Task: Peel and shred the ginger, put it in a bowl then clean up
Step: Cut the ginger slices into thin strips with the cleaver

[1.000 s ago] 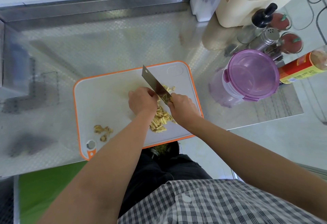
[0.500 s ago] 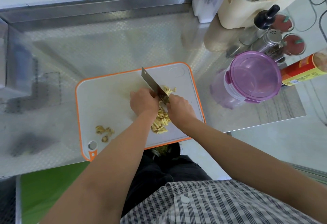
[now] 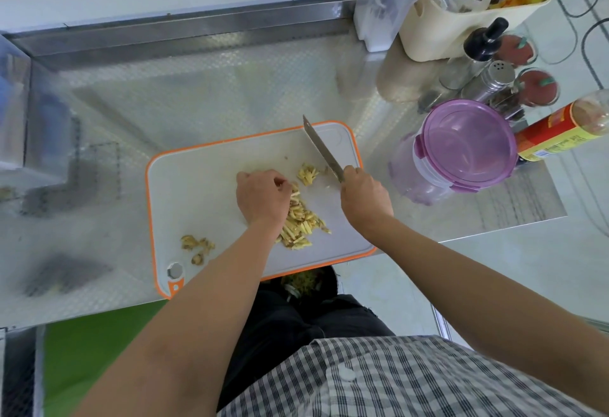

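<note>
the right hand point(image 3: 365, 200) wraps its fingers point(image 3: 352, 175) round the knife point(image 3: 324, 152). the left hand point(image 3: 262, 199) curls its fingers onto the ginger shreds point(image 3: 301, 220) piled mid cutting board point(image 3: 197, 185); peel scraps point(image 3: 196, 245) lie near its corner.

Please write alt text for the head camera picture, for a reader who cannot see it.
A person's right hand holds a steel kitchen knife over a white cutting board with an orange rim, while the left hand rests with curled fingers on a pile of pale yellow ginger strips. Brownish peel scraps lie near its left corner.
</note>
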`<control>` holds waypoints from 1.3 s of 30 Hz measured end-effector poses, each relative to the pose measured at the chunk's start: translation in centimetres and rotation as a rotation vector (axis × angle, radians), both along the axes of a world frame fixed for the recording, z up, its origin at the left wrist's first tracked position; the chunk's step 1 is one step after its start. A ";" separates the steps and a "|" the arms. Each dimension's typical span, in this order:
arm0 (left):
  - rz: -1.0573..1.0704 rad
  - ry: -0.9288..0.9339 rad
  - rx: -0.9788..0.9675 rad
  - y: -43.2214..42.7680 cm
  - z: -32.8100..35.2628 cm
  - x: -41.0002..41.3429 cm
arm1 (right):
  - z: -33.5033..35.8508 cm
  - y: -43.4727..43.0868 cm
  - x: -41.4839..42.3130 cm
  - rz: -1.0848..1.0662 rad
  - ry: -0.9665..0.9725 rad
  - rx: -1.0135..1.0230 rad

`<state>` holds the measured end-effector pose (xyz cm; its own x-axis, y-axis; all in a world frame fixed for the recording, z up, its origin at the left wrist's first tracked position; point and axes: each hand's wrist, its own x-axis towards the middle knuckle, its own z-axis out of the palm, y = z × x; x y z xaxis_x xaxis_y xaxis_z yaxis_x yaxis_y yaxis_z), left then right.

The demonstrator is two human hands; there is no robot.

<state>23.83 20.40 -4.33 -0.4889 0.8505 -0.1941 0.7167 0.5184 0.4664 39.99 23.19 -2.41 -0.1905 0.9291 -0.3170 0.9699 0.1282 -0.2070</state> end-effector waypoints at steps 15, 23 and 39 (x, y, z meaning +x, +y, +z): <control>-0.035 -0.039 0.092 -2.8 0.1 -1.6 | 0.3 -3.0 -0.9 0.153 0.071 -0.069; 0.108 -0.692 0.098 -3.1 3.8 0.3 | 2.4 -3.8 -1.3 0.176 0.118 0.110; 0.369 -0.703 0.141 -5.8 3.9 -1.2 | 1.3 -6.4 -4.2 0.451 0.453 -0.163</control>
<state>22.60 14.58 -0.44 -0.5462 0.6975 -0.4638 0.0255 0.5673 0.8231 35.76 16.76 -1.15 -0.6973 0.6740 -0.2437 0.6409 0.4342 -0.6330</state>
